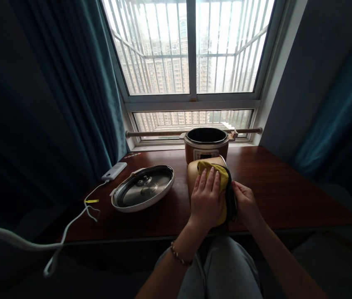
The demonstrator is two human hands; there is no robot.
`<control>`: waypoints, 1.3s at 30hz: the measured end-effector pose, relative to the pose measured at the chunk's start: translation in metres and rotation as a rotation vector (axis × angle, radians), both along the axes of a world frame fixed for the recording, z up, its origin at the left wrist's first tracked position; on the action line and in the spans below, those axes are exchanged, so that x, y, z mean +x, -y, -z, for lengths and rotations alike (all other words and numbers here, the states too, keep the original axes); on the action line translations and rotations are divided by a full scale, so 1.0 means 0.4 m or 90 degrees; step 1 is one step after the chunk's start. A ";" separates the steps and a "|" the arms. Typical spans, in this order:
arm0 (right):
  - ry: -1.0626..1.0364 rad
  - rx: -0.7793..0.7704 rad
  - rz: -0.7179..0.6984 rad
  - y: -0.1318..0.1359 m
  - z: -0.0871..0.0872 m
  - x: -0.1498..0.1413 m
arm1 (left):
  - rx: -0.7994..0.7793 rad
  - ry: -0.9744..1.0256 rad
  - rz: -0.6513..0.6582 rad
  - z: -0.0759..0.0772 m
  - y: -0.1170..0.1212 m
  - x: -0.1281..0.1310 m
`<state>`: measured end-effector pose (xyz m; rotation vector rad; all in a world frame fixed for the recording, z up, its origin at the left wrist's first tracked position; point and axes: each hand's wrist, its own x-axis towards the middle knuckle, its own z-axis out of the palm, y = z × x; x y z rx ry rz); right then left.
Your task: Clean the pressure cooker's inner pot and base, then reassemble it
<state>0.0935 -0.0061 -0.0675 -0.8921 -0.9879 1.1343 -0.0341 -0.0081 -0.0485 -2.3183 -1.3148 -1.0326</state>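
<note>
the gold-coloured round pot [192, 174] was tilted before the brown round cooker [189, 153], seemingly to expose its side. the yellow dark-edged cloth [224, 176] was pressed there by the left hand [206, 204], fingers flat, slightly apart; the right hand [247, 204] was curled, fingers together, its exact grip hidden.

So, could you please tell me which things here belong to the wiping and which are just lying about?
Belong:
- gold pot
- yellow cloth
- probably the cooker and lid, as matching parts

Lying about, it seems:
- white device
- white cable
- yellow tag
</note>
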 end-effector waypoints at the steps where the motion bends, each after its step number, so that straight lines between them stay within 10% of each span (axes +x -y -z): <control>1: -0.006 -0.003 -0.001 0.001 0.000 0.001 | -0.004 0.009 -0.013 -0.006 -0.004 0.007; 12: -0.033 -0.007 -0.024 0.030 0.011 -0.003 | -0.175 0.120 -0.106 -0.097 -0.166 -0.067; 16: -0.047 -0.007 -0.013 0.026 0.010 -0.009 | -0.072 0.091 -0.054 -0.079 -0.131 -0.056; 22: -0.075 -0.029 -0.016 0.021 -0.001 -0.009 | 0.055 0.051 -0.062 0.017 -0.006 0.010; 30: -0.123 -0.024 -0.069 0.023 -0.019 -0.012 | 0.226 0.006 0.003 0.236 0.035 -0.050; 39: -0.067 -0.010 -0.053 0.001 -0.006 -0.004 | 0.027 0.507 0.022 0.327 0.003 -0.075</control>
